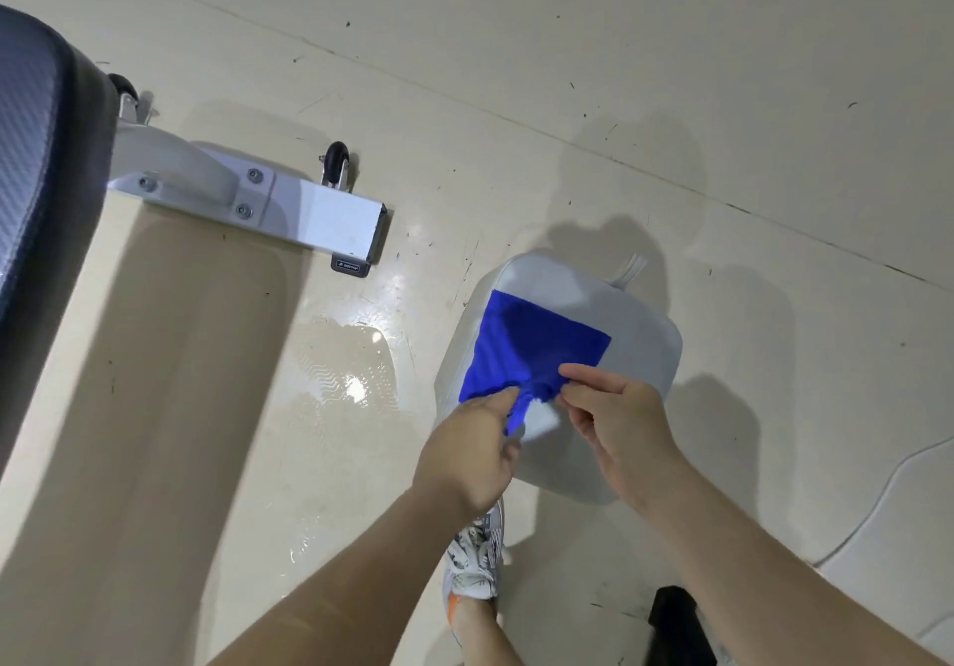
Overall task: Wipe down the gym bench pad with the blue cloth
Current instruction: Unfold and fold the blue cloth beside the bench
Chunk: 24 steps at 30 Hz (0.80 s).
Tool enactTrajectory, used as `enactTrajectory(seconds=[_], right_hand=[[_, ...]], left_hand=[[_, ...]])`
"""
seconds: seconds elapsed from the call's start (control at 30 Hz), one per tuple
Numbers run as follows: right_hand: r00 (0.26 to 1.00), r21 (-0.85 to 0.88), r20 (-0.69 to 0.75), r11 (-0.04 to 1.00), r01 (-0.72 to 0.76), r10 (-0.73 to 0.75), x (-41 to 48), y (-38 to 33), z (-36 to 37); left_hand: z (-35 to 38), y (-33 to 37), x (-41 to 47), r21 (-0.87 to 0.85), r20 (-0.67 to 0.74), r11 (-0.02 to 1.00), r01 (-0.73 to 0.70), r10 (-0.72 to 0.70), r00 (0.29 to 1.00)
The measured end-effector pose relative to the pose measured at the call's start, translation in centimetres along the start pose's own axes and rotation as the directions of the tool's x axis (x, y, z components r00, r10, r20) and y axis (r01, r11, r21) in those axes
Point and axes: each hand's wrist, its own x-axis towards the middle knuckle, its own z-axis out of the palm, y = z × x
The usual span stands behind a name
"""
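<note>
Pinching the bunched near edge of the cloth, the left hand and right hand are working side by side, fingers and thumbs curling onto the fabric. The rest of the blue cloth is lying spread flat on a white jug on the floor. Wiping is not yet under way, by the look of it: the person is picking up or readying the cloth, the opening step. The pad, dark and textured, is sitting well apart at the left edge of the view, with neither hand touching it. The next move is likely calling for lifting the cloth clear of the jug, bunching it in one hand and turning left to the pad.

Between jug and pad, the bench's white frame is jutting across the floor, a small wheel just beside it. A puddle is gleaming on the floor between frame and jug, a possible slip hazard on the way over. A shoe is showing below the hands, a black object is sitting at bottom right, and a thin cable is trailing across the floor at right.
</note>
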Motion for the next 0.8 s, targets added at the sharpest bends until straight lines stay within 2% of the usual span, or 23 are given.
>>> enactTrajectory(seconds=[0.07,0.1,0.2,0.27,0.33,0.43,0.53,0.6,0.67,0.73,0.8], right_hand=[[1.000,0.034,0.009,0.999,-0.020,0.020,-1.0,-0.9,0.3],[0.999,0.040,0.016,0.999,-0.034,0.033,-1.4,-1.1,0.5],[0.996,0.072,0.058,0.995,-0.069,0.065,-3.0,-2.3,0.9],[0.994,0.009,0.110,1.000,-0.015,0.014,-3.9,-3.1,0.9],[0.978,-0.165,0.193,0.980,0.114,-0.081,-5.0,-4.2,1.1],[0.914,-0.428,0.328,0.826,0.368,-0.237,-6.2,-6.0,1.8],[0.844,-0.489,0.402,0.696,0.526,-0.356,-7.5,-8.1,2.9],[0.842,-0.457,0.390,0.716,0.528,-0.372,-8.2,-9.4,3.8],[0.883,-0.408,0.316,0.790,0.457,-0.347,-8.5,-10.4,4.4],[0.902,-0.388,0.250,0.817,0.427,-0.352,-9.1,-11.3,5.4],[0.905,-0.371,0.196,0.825,0.426,-0.378,-9.7,-11.9,6.5]], left_hand=[[-0.5,1.3,-0.1,-0.395,-0.102,0.915,0.084,-0.135,0.986],[-0.8,1.8,-0.1,-0.478,-0.118,0.872,0.103,-0.180,0.976],[-2.4,3.1,-0.1,-0.453,-0.149,0.890,0.054,-0.135,0.979],[-3.4,3.8,-0.5,-0.458,-0.185,0.889,0.012,-0.109,0.977],[-4.8,4.2,-1.2,-0.565,-0.186,0.825,0.026,-0.158,0.970],[-7.2,5.0,-2.8,-0.734,-0.147,0.676,0.065,-0.252,0.956],[-9.7,6.1,-4.8,-0.827,-0.170,0.560,0.047,-0.329,0.929],[-11.5,6.1,-6.1,-0.866,-0.187,0.500,0.017,-0.354,0.916],[-12.5,5.5,-6.9,-0.838,-0.211,0.544,0.035,-0.384,0.899],[-13.4,4.2,-8.1,-0.736,-0.222,0.664,0.131,-0.420,0.880],[-13.7,2.8,-9.2,-0.577,-0.156,0.774,0.259,-0.416,0.896]])
